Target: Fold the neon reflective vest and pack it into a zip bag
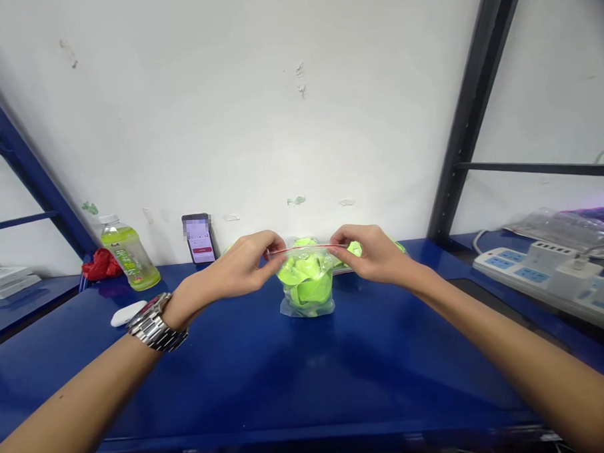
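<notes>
A clear zip bag [307, 283] packed with bright green, strap-like pieces is held upright at the middle of the blue table. My left hand [246, 262] pinches the left end of its red-lined top edge between thumb and fingers. At the right end of the same edge, my right hand [368, 253] pinches in the same way, so the strip is stretched straight between both hands. The bag's lower edge is at or just above the tabletop; I cannot tell which. More green material shows behind the bag and my right hand, partly hidden.
On the blue table [309, 386], a drink bottle [133, 254] leans at the left beside a red crumpled bag [102, 264]. A phone [199, 239] stands against the wall. A white case [128, 314] lies near my watch. Power strips [544, 276] sit at the right.
</notes>
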Demonstrator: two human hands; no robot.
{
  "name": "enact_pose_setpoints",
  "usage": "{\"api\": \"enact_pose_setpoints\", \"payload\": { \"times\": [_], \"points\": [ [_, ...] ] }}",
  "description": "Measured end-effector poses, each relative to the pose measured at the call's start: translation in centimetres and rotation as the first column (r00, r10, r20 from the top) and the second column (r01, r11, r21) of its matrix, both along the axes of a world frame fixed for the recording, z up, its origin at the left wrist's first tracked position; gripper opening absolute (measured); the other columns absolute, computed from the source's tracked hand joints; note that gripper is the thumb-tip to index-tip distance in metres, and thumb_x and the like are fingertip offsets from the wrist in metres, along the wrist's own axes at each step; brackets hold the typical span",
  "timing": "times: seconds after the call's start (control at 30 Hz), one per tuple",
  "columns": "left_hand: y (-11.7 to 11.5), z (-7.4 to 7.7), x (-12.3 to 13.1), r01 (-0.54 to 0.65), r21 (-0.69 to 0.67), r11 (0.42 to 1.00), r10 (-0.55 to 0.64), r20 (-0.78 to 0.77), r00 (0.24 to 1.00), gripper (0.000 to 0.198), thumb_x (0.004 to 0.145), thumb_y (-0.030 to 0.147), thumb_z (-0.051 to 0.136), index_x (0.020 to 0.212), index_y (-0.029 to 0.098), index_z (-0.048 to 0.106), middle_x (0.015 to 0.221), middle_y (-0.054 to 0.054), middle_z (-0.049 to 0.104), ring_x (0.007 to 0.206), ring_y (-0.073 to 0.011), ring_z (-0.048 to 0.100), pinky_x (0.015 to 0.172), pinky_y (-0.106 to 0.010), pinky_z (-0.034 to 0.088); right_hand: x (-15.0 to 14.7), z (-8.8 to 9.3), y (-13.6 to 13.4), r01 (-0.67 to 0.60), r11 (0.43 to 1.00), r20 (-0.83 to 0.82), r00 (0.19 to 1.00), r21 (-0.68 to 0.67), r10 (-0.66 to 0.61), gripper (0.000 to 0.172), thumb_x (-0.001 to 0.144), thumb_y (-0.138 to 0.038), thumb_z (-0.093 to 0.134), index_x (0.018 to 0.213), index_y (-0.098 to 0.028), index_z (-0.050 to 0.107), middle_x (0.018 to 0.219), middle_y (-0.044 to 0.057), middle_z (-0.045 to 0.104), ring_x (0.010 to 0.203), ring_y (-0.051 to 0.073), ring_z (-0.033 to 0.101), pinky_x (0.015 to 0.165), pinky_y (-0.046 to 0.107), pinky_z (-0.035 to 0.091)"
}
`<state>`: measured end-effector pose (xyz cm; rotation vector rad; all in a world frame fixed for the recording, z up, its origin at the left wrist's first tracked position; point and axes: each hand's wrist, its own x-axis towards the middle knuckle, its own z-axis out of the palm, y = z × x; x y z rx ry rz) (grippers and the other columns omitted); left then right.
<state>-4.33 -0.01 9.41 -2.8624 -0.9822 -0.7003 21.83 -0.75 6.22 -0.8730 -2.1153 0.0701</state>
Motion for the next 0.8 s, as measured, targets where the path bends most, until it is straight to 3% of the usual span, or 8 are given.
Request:
{"api": "enact_pose_setpoints", "payload": {
  "times": [0.27, 0.5, 0.67, 0.8],
  "points": [
    [-0.2, 0.2, 0.7, 0.016, 0.011, 1.0, -0.015, -0.044, 0.999, 0.017, 0.095, 0.031, 0.043, 0.092, 0.017, 0.053, 0.08, -0.001, 0.058, 0.069, -0.0125, 0.052, 0.063, -0.026, 0.04, -0.8, 0.7, -0.2, -0.06, 0.996, 0.056, 0.996, -0.07, 0.064, 0.012, 0.086, -0.026, 0.057, 0.085, -0.015, 0.062, 0.081, 0.006, 0.066, 0.073, 0.016, 0.059, 0.066, 0.029, 0.043],
    [-0.2, -0.4, 0.9, 0.007, 0.103, 0.995, 0.005, -0.122, 0.993, 0.013, 0.095, 0.021, 0.035, 0.09, 0.017, 0.046, 0.08, -0.003, 0.055, 0.064, -0.0131, 0.047, 0.059, -0.027, 0.036, -1.1, 0.5, -0.1, -0.036, 0.998, 0.119, 0.992, 0.048, 0.03, 0.008, 0.085, -0.018, 0.053, 0.081, -0.015, 0.059, 0.074, 0.004, 0.062, 0.064, 0.014, 0.052, 0.061, 0.027, 0.04],
    [-0.5, 0.2, 1.4, 0.044, 0.075, 0.996, -0.037, -0.094, 0.995, 0.015, 0.096, 0.029, 0.041, 0.094, 0.017, 0.05, 0.087, -0.004, 0.057, 0.075, -0.0141, 0.052, 0.068, -0.028, 0.04, -1.2, 1.0, -0.3, -0.074, 0.997, 0.073, 0.994, -0.02, 0.076, 0.007, 0.083, -0.02, 0.056, 0.082, -0.015, 0.061, 0.076, 0.004, 0.065, 0.069, 0.015, 0.057, 0.064, 0.027, 0.042],
    [-0.8, 0.4, 2.2, 0.078, 0.096, 0.992, -0.065, -0.131, 0.989, 0.019, 0.097, 0.028, 0.039, 0.088, 0.016, 0.05, 0.08, -0.003, 0.055, 0.068, -0.0132, 0.049, 0.064, -0.027, 0.038, -1.9, 1.4, -0.5, -0.128, 0.992, 0.088, 0.988, -0.011, 0.128, 0.006, 0.083, -0.019, 0.056, 0.081, -0.016, 0.06, 0.076, 0.004, 0.064, 0.07, 0.014, 0.056, 0.066, 0.027, 0.042]
  ]
}}
